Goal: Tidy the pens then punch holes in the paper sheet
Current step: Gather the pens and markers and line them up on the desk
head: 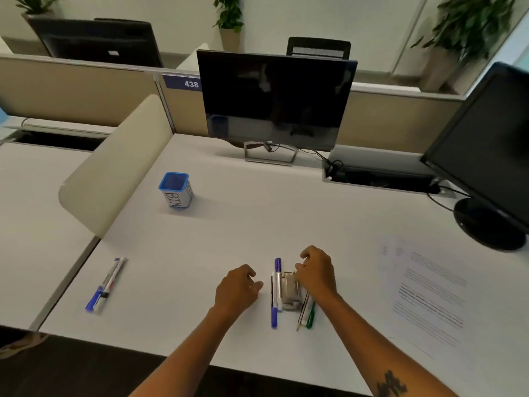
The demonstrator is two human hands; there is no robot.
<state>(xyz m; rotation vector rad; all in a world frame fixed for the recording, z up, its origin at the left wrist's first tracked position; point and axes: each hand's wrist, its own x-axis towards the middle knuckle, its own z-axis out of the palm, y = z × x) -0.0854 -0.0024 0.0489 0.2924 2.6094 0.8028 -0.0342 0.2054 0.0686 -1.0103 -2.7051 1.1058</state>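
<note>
A blue pen cup with a white label stands upright at the back left of the white desk. Two pens lie side by side at the front left. Near the front middle, blue-capped pens lie against the left side of a metal hole punch. A pencil and a green pen stick out at the punch's right. A printed paper sheet lies flat at the right. My left hand hovers loosely curled, holding nothing, just left of the blue pens. My right hand rests with bent fingers over the punch's right side; its grip is hidden.
A dark monitor stands at the desk's back, and a second monitor with a round base at the right. Cables run into a cable tray behind. A beige divider borders the left side.
</note>
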